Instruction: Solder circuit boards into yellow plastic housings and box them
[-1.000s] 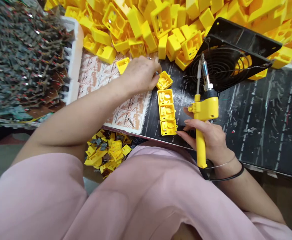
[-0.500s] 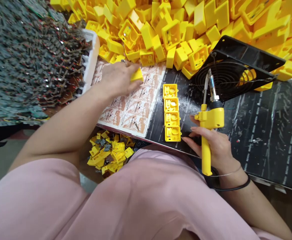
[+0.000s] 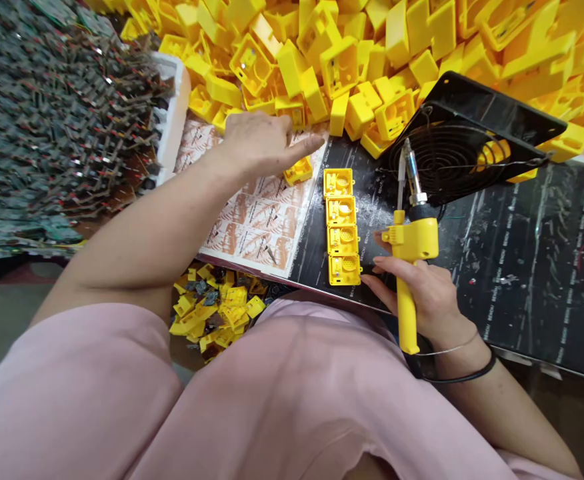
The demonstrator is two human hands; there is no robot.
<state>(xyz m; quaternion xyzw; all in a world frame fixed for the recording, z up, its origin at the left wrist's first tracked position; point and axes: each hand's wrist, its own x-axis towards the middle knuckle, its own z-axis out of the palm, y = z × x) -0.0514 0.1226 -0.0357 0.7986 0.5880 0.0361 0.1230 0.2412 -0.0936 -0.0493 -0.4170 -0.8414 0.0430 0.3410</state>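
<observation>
My left hand [image 3: 265, 141] is over the patterned paper at the edge of the yellow pile, palm down, its thumb stretched out to the right and some fingertips hidden. A yellow housing [image 3: 299, 171] sits just below the thumb, apparently loose on the paper. My right hand [image 3: 429, 293] is closed around a yellow soldering iron [image 3: 408, 287], whose metal tip points up and away from me. Left of that hand, several open yellow housings [image 3: 342, 240] stand in a straight column on the black mat, cavities up; my right fingertips are close to the nearest one.
A heap of yellow housings [image 3: 342, 63] fills the back. A black fan [image 3: 447, 157] leans behind the iron tip. At the left, a white foam tray [image 3: 175, 113] borders massed circuit boards [image 3: 72, 127]. More yellow pieces [image 3: 222, 307] lie below the table's front edge.
My left hand has moved right and its thumb has spread away; the yellow piece it held now shows beneath it, open side up. The right hand and iron have barely shifted.
</observation>
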